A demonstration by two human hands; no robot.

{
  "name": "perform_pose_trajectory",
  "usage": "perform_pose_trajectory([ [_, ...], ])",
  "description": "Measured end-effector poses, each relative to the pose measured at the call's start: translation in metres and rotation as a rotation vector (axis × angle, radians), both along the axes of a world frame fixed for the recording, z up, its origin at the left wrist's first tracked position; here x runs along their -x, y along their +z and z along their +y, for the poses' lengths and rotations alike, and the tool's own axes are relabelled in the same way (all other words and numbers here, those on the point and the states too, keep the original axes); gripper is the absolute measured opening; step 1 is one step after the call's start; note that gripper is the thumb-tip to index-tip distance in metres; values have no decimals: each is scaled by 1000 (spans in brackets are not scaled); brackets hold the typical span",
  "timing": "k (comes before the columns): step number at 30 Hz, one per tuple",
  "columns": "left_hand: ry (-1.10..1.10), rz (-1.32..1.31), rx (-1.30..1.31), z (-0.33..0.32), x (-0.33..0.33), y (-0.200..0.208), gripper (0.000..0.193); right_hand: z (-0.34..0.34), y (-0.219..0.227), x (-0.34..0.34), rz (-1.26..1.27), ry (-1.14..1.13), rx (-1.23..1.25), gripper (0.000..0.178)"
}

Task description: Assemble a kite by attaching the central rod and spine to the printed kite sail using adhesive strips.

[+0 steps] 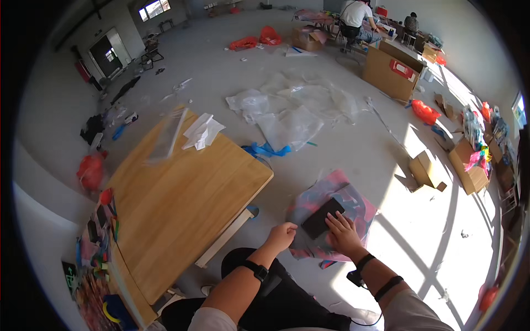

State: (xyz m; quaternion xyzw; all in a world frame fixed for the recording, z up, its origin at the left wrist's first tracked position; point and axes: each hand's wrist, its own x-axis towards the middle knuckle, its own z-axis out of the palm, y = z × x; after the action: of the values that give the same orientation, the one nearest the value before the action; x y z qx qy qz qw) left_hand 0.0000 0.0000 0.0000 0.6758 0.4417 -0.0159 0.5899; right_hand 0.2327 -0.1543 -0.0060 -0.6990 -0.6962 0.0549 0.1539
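Note:
A pink, blue and grey patterned sheet (361,212), cloth or plastic, lies spread in front of me, right of the wooden table. On top of it rests a flat black rectangular thing (316,223), set at a slant; I cannot tell its kind. My right hand (343,234) lies with its fingers stretched out, the fingertips on the black thing's right edge and the palm over the sheet. Closed at the sheet's left edge is my left hand (281,236), thumb and fingers pressed together. Whatever it may pinch is too small to see.
A light wooden table (165,204) fills the left, with crumpled white paper (203,131) on it. Clear plastic film (292,113) and a blue strap (266,149) lie on the floor ahead. Cardboard boxes (391,70) stand at the right. A person (356,19) sits far back.

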Motion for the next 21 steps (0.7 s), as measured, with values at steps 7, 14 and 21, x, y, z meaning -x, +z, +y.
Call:
perform_pose_trajectory([
  [7, 313, -146, -607, 12, -42, -37, 34, 5, 14, -5, 27, -18, -18, 54],
  [14, 322, -154, -679, 12, -48, -27, 24, 5, 12, -3, 39, -28, 1, 55],
  [21, 302, -168, -805, 9, -46, -8, 18, 7, 10, -3, 27, -21, 22, 57],
])
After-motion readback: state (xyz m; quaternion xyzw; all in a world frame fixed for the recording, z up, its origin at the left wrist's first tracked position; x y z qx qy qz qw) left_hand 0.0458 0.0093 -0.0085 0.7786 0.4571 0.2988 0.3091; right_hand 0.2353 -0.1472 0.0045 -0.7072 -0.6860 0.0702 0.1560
